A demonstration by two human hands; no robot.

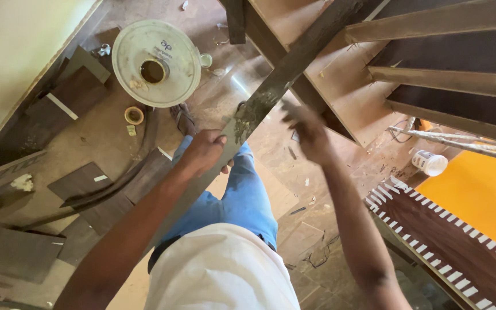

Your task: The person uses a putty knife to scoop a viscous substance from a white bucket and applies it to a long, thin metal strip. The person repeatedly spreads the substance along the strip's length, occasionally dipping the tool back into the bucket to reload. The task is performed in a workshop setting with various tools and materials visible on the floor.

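The left hand (205, 150) has its fingers curled around the lower end of a long, dark wooden strip (285, 72), thumb on top, gripping it firmly near a patch smeared with pale glue or grime. The strip runs up and to the right from that grip, slanting across the view toward the wooden frame (431, 74) of stacked horizontal rails at the upper right. The right hand (308, 129) is blurred, its fingers spread open and holding nothing, just right of the strip and close to it; whether it touches the strip cannot be told. Below the hands are the person's blue trousers (242, 198) and white shirt (219, 270). On the dusty floor to the upper left stands a round white bucket lid (156, 63), with a small tape roll (134, 115) near it and dark laminate offcuts (81, 183) scattered about. At the right lie a white cup (430, 163) and an orange sheet (477, 195).
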